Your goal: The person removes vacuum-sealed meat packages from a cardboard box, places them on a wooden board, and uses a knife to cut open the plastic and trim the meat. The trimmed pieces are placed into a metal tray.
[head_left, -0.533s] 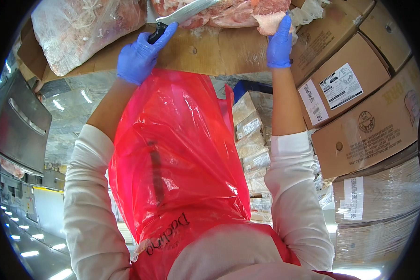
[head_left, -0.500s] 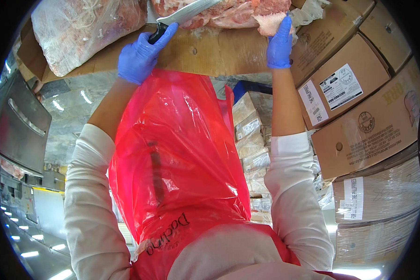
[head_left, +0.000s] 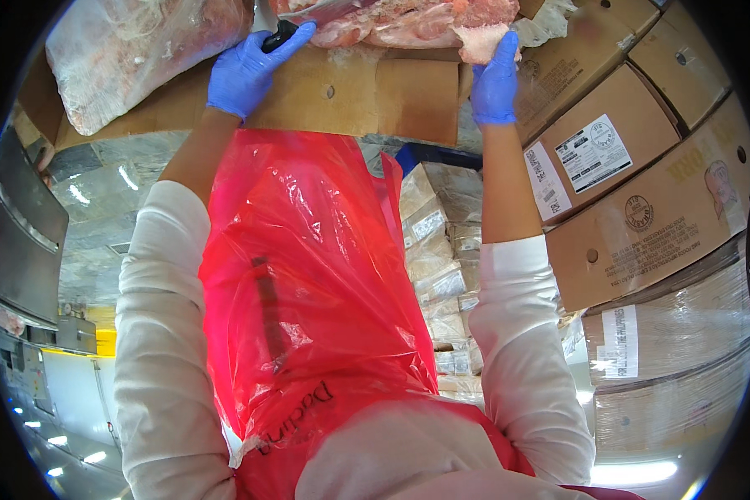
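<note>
My left hand [head_left: 243, 77], in a blue glove, is closed around the black handle of a knife [head_left: 282, 33]. The blade lies over the near left side of a large piece of raw meat [head_left: 392, 25], with its far end out of the frame at the top. At the meat's right end my right hand [head_left: 496, 90], also gloved in blue, pinches a pale flap of fat [head_left: 479, 43] at its edge. Under the meat lies a brown cardboard sheet [head_left: 342, 92].
Plastic-wrapped meat [head_left: 142, 58] lies left of the knife. Cardboard boxes [head_left: 642, 237] are stacked close along my right side. Below the work surface stand more wrapped packages [head_left: 437, 250]. A steel cabinet [head_left: 25, 225] is at far left. A red plastic apron [head_left: 308, 250] hangs in front of me.
My left hand has moved a little up, taking the knife farther forward, so less of its blade shows. The right hand keeps its pinch on the flap. The whole view has shifted slightly.
</note>
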A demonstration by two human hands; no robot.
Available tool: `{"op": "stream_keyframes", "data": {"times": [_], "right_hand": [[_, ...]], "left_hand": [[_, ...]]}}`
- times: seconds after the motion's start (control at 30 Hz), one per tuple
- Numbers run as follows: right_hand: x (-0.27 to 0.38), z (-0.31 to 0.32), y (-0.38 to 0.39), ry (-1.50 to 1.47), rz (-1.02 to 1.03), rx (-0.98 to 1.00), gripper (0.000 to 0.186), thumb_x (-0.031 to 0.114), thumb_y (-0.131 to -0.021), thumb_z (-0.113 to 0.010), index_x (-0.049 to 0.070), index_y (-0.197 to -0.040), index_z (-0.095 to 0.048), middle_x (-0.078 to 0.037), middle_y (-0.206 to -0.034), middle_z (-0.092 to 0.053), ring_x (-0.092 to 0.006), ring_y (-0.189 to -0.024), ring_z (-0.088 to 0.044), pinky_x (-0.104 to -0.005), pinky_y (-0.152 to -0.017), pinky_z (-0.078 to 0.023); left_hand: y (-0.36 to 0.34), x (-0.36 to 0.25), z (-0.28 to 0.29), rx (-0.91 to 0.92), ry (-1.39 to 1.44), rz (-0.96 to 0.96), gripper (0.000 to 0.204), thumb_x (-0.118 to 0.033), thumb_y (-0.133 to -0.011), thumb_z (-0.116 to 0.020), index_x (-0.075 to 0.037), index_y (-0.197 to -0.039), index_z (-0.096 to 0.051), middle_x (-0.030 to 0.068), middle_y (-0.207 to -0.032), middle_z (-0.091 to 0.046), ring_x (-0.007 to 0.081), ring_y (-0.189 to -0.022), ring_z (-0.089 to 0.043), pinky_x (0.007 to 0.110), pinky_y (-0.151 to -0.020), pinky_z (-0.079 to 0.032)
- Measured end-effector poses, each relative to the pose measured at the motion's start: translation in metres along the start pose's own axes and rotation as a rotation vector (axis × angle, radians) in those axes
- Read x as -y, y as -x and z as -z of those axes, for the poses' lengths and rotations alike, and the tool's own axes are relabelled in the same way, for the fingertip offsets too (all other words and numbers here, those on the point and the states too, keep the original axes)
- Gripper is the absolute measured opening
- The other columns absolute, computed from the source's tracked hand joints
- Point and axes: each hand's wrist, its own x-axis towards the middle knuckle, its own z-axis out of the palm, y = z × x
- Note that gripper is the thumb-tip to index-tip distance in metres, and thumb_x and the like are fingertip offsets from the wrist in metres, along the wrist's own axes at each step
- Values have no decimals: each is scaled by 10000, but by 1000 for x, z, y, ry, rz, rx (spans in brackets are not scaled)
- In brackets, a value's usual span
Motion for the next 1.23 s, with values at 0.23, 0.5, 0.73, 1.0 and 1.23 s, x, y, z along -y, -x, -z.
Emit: {"op": "stream_keyframes", "data": {"times": [0.23,0.5,0.73,1.0,1.23], "right_hand": [[34,3,-2,140,-56,-7,499,427,-1016,-539,37,-1327,-568,-50,-1276,-600,-150,-1077,-602,-315,-932,-494],[145,-40,18,1150,665,66,337,188,-913,-720,175,-1250,-702,-80,-1311,-609,-199,-1151,-585,-336,-997,-460],[132,-112,16,1255,701,43,248,250,-674,-818,64,-818,-739,-121,-790,-662,-311,-721,-649,-400,-665,-521],[110,-123,10,1365,648,-103,245,328,-727,-754,87,-767,-738,-116,-786,-676,-323,-752,-670,-425,-716,-514],[110,-128,11,1273,572,-109,188,290,-747,-729,103,-735,-744,-105,-785,-678,-319,-741,-663,-412,-726,-502]], "left_hand": [[15,-6,34,-45,145,15,806,-13,-859,-565,-482,-1485,-372,146,-916,-594,329,-712,-649,426,-626,-560],[105,-12,79,-149,385,274,620,-95,-906,-611,-326,-1468,-486,175,-1017,-601,334,-783,-648,417,-659,-531],[95,-20,76,-136,446,336,600,-79,-929,-600,-263,-1484,-461,149,-1135,-603,323,-836,-626,401,-716,-518],[87,-20,71,-197,509,364,579,-116,-935,-612,-307,-1465,-480,152,-1058,-602,350,-840,-638,417,-698,-520],[88,-21,75,-166,538,382,579,-127,-933,-628,-303,-1464,-480,167,-1104,-608,369,-881,-646,435,-720,-522]]}}
